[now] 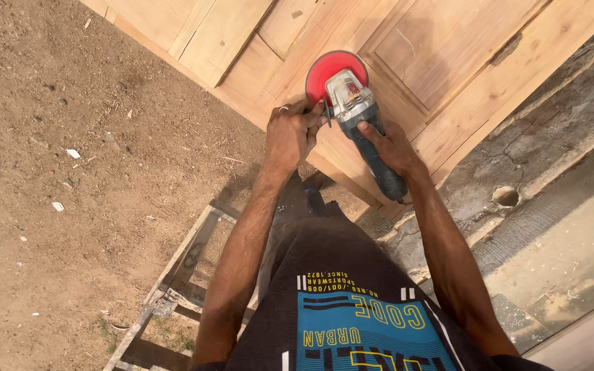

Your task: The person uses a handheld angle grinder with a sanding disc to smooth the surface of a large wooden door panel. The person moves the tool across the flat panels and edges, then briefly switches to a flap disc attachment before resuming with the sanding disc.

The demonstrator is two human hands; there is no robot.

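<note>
A panelled wooden door (448,62) lies flat across the top of the view. On it rests an angle grinder (353,103) with a red sanding disc (328,69) and a dark blue-grey body. My right hand (393,148) is wrapped around the grinder's rear body. My left hand (293,130) is closed on the side handle by the grinder's head, a ring on one finger. The disc lies on the door's frame near its near edge.
Bare dirt ground (70,172) with small stones and scraps fills the left. A rough wooden frame (173,275) stands below the door near my legs. A cracked concrete slab (551,172) with a small hole runs along the right.
</note>
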